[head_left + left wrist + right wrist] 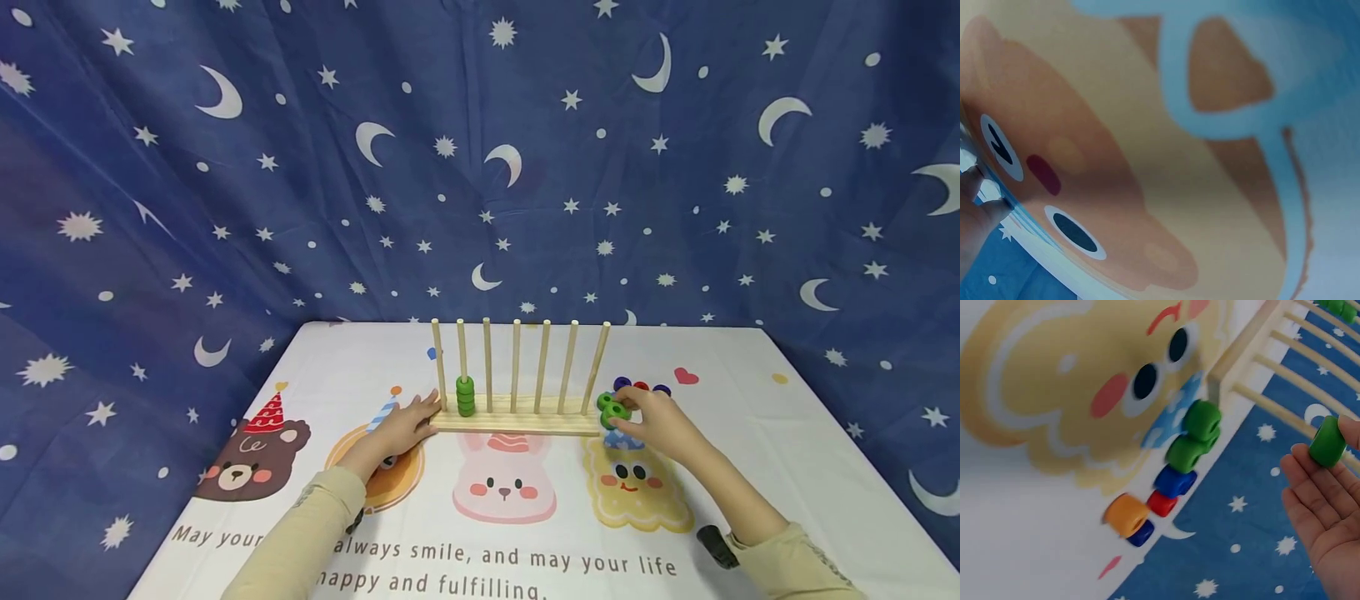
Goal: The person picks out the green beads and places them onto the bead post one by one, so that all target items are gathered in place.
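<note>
A wooden peg rack (517,425) with several upright pegs stands on the table. Green beads (466,397) are stacked on its second peg from the left. My left hand (405,423) holds the left end of the rack's base, thumb at the front and fingers behind. Only a few fingertips (999,209) enter the left wrist view, which does not show the rack. Beyond the rack's right end, my right hand (660,423) pinches a green bead (1327,442) between thumb and fingers. More green beads (1185,453) lie on the table close by.
Blue beads (1174,481), a red bead (1162,504) and an orange bead (1126,514) lie beside the green ones. The white tablecloth (750,417) carries printed cartoon animals and lettering. A dark blue curtain (480,167) with moons and stars hangs behind the table.
</note>
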Tool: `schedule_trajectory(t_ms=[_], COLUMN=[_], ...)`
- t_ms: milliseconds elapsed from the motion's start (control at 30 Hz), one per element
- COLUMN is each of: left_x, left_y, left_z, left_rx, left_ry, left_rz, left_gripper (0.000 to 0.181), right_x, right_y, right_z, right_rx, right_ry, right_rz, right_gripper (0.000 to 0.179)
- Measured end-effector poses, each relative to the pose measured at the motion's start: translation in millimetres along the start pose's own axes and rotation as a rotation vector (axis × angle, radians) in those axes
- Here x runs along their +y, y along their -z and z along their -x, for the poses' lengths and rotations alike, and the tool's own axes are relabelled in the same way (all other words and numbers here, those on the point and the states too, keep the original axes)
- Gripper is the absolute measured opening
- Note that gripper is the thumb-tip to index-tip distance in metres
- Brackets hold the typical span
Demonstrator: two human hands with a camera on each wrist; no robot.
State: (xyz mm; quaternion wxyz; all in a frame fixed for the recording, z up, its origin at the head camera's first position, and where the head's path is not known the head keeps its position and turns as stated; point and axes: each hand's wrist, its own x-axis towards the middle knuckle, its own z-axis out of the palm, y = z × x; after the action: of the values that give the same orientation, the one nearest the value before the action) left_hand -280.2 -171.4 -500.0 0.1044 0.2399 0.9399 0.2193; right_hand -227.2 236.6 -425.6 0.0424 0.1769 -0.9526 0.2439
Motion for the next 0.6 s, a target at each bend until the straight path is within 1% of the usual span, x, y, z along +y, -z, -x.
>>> schedule_trajectory(t_ms=[67,167,233,267,400,600], left_x=[-0.9,-0.8,-0.1,0.2,0.1,0.6], left_y=[-0.7,-1.2,-0.7,-0.7,-0.1,-0.4], left_z=[1.2,2.5,3.2,2.5,1.1,1.4], left_rx=[0.014,0.018,0.018,0.008,0.005,0.017], left_ry=[-0.013,-0.016,-0.012,0.001,0.009,0.001], left_rz=[0.002,0.013,0.010,0.014,-0.003,0.023], left_gripper=[0.054,0.054,0.054,0.054,0.053,0.054], right_x=[-5,-10,-13,-15,-25,-35], right_y=[0,-1,-2,-2,-4,-9], right_z=[-0.5,-2.4,-4.8,-6.2,-11.4,-18.1], right_rx=[0.009,0.025,0.031,0.036,0.057,0.106], right_ry=[0.029,0.093,0.136,0.150,0.167,0.192], right_rz=[-0.024,-0.081,-0.119,-0.132,-0.168,-0.192], right_gripper=[0.028,0.026,0.026,0.026,0.029,0.029])
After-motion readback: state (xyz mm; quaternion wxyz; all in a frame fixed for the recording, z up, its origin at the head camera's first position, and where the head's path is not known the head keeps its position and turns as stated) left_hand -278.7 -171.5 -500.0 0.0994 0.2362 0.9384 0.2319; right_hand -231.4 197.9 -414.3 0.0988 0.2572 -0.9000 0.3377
